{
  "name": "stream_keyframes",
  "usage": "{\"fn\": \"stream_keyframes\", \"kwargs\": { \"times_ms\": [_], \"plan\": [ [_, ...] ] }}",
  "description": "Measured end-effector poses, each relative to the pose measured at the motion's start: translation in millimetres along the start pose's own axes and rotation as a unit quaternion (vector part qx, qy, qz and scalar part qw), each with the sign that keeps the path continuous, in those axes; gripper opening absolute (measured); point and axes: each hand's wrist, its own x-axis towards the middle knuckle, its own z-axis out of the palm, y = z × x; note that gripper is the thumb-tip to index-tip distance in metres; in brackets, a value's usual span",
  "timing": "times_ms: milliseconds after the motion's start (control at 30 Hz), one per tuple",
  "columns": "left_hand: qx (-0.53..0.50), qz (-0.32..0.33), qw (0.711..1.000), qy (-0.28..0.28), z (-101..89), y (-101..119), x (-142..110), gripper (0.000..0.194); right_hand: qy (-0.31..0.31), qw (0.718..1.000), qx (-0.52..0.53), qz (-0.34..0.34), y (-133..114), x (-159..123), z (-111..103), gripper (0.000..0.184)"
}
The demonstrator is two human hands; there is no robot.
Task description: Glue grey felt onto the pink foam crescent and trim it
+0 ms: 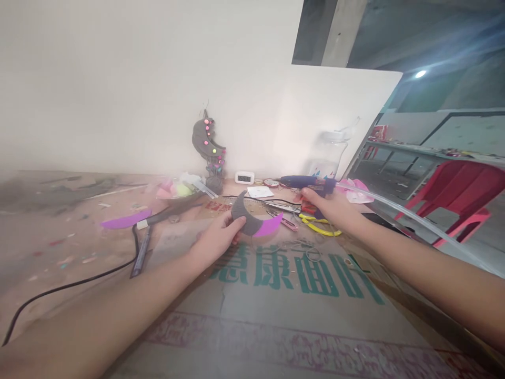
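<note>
Held in my left hand (224, 230) is a crescent moon piece (246, 225), mostly dark grey with a bare purple tip at its right end. The thumb lies on its face and the fingers are behind it. My right hand (317, 200) is wrapped round a dark blue hot glue gun (307, 182), whose nozzle points left. A long clear glue stick (394, 206) runs out of its back toward the lower right. The gun is above and to the right of the crescent, apart from it. A finished-looking grey moon ornament (203, 139) with coloured beads leans at the wall.
Around the crescent are yellow-handled pliers (319, 226), a pink cutter knife (289, 225) and a small white clock (244, 178). On the left lie a purple piece (125, 219), a marker (142, 251) and a black cable (74, 285). A plastic bottle (329, 155) stands at the back right.
</note>
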Motion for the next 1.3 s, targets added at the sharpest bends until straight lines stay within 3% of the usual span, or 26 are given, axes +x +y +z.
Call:
{"fn": "stream_keyframes", "kwargs": {
  "times_ms": [67, 233, 400, 533, 667, 867, 1300],
  "plan": [
    [-0.001, -0.001, 1.0, -0.004, 0.3, 2, 0, 0.028, 0.016, 0.998, -0.045, 0.043, -1, 16, 0, 0.042],
    [0.013, 0.008, 1.0, -0.002, 0.0, 0, 0, 0.027, -0.005, 0.998, -0.035, 0.054, 8, 62, 16, 0.039],
    [0.0, 0.004, 1.0, -0.001, -0.1, -8, 3, 0.028, -0.056, 0.995, -0.026, 0.078, 32, 105, 45, 0.032],
    [0.004, -0.004, 1.0, -0.004, 1.0, -4, 3, 0.028, -0.103, 0.989, -0.047, 0.099, 54, 124, 66, 0.033],
    [0.009, -0.007, 1.0, -0.004, 1.6, -2, 2, 0.027, -0.115, 0.986, -0.08, 0.093, 67, 130, 73, 0.034],
    [0.017, 0.0, 1.0, -0.011, 1.0, -8, 5, 0.031, -0.143, 0.982, -0.1, 0.068, 73, 129, 58, 0.033],
    [0.038, 0.004, 0.999, -0.015, 0.1, -7, 5, 0.032, -0.104, 0.985, -0.135, 0.001, 74, 115, 57, 0.035]
  ]
}}
